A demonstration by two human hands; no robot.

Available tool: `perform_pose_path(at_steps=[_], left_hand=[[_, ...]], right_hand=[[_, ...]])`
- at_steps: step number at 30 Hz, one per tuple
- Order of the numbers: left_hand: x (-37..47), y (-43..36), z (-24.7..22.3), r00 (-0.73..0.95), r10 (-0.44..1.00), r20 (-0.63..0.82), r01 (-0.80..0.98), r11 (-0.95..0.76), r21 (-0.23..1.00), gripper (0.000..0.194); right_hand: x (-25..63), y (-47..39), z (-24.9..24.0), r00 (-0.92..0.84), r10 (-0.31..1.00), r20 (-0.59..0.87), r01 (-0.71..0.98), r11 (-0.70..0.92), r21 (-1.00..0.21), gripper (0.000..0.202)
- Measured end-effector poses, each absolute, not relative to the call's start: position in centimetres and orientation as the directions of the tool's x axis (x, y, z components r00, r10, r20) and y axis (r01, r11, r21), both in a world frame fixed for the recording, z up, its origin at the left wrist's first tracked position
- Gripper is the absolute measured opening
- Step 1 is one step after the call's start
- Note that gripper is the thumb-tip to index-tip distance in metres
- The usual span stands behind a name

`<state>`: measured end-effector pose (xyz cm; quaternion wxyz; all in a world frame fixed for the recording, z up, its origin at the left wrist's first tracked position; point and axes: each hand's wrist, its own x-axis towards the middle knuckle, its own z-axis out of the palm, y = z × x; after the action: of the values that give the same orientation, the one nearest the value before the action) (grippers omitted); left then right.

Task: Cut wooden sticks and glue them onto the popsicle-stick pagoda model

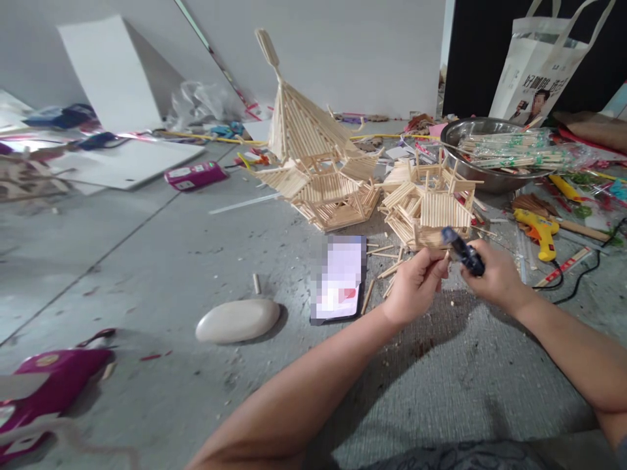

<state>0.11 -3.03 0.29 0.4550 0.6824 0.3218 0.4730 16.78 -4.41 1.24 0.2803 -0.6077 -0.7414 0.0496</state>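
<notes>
My left hand is closed in a pinch on a small wooden stick, just in front of the smaller stick model. My right hand is wrapped round a dark tool, perhaps a lighter or cutter, blurred, its tip pointing up and left towards the model. Further left and behind stands a larger stick model with a tall pointed roof. Loose sticks lie on the floor between a phone with a lit screen and my left hand.
A metal bowl of bagged sticks stands at the back right, near a yellow glue gun with a black cord. A whitish oval object lies left of the phone. Purple items and white boards are further left. A bag stands behind.
</notes>
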Motion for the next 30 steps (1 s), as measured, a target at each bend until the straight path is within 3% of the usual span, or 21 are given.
perform_pose_path(at_steps=[4, 9, 16, 19, 24, 30], left_hand=[[-0.2, -2.3, 0.9, 0.259, 0.907, 0.332, -0.057, -0.328, 0.943, 0.017], [-1.1, -0.2, 1.6, 0.108, 0.986, 0.131, -0.184, -0.109, 0.977, 0.019], [-1.4, 1.0, 2.3, 0.15, 0.985, -0.09, -0.216, 0.122, 0.969, 0.013], [-1.3, 1.2, 2.5, 0.132, 0.98, -0.151, -0.171, 0.172, 0.97, 0.006], [-1.4, 1.9, 2.1, 0.091, 0.984, -0.152, -0.095, 0.161, 0.982, 0.017], [-1.3, 2.8, 1.6, 0.078, 0.979, -0.186, -0.19, 0.198, 0.962, 0.028]], right_hand=[[17.7, -4.2, 2.6, -0.015, 0.919, 0.394, 0.829, 0.232, -0.51, 0.009], [17.8, -4.3, 3.1, -0.169, 0.939, 0.301, 0.877, 0.282, -0.389, 0.023], [16.8, -4.6, 3.1, -0.302, 0.945, 0.127, 0.894, 0.327, -0.307, 0.033], [16.8, -4.5, 2.9, -0.341, 0.936, 0.087, 0.9, 0.352, -0.258, 0.036], [16.7, -4.3, 2.6, -0.497, 0.868, -0.008, 0.857, 0.49, -0.162, 0.036], [16.4, -4.1, 2.3, -0.577, 0.802, -0.154, 0.816, 0.563, -0.129, 0.027]])
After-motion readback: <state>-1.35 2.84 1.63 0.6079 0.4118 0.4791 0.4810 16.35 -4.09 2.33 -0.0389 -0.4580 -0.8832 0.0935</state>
